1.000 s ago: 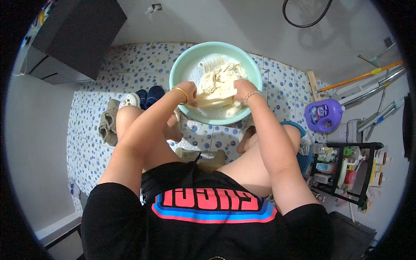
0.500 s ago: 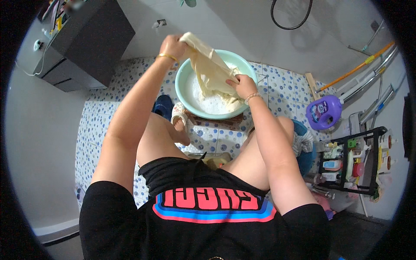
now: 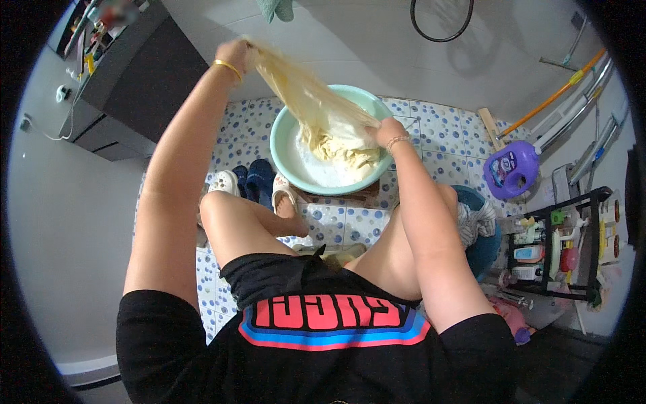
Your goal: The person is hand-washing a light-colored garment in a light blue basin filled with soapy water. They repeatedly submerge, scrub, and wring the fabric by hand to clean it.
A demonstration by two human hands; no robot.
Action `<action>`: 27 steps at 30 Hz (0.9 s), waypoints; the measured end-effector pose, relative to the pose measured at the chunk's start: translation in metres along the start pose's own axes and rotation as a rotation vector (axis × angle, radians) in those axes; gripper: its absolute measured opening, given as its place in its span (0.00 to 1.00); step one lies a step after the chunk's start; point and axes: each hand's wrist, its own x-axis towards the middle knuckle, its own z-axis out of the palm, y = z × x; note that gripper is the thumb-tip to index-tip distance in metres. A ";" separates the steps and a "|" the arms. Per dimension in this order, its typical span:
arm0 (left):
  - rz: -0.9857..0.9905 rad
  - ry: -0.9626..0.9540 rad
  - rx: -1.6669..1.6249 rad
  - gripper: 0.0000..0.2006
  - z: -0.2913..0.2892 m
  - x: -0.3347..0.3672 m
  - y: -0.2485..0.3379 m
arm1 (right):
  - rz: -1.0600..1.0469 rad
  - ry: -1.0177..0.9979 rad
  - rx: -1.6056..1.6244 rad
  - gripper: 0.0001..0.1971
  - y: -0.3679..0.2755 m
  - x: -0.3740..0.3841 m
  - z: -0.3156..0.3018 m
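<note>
A pale yellow wet cloth [image 3: 303,87] is stretched slantwise between my two hands. My left hand [image 3: 235,55], raised up and to the left beyond the basin's rim, is closed on one end of it. Over the right side of the basin, my right hand [image 3: 389,132] grips another part. The lower part of the cloth lies bunched in a mint-green basin [image 3: 282,158], which holds white suds. What kind of cloth or garment it is cannot be made out; its upper stretch is blurred by motion.
The basin rests on a low brown support [image 3: 367,195] on a blue-dotted tiled floor. Dark blue slippers [image 3: 260,180] stand left of it. A purple detergent jug [image 3: 513,168], a black rack [image 3: 592,249] of bottles and a blue tub [image 3: 486,252] with striped cloth are at right. A dark cabinet [image 3: 141,81] stands upper left.
My left hand has moved up and to the left, pulling the cloth longer and tauter. My right hand has shifted slightly right and keeps its grip.
</note>
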 end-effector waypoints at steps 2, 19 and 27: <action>-0.012 -0.069 0.441 0.09 -0.015 0.045 -0.065 | -0.116 -0.025 0.280 0.19 -0.001 0.019 0.009; 0.274 -0.347 -0.031 0.14 0.123 -0.159 -0.086 | -0.535 -0.554 1.641 0.08 -0.047 -0.026 -0.012; 0.039 -0.217 -0.231 0.11 0.108 -0.116 -0.069 | -0.498 -0.148 1.045 0.14 -0.042 -0.017 -0.011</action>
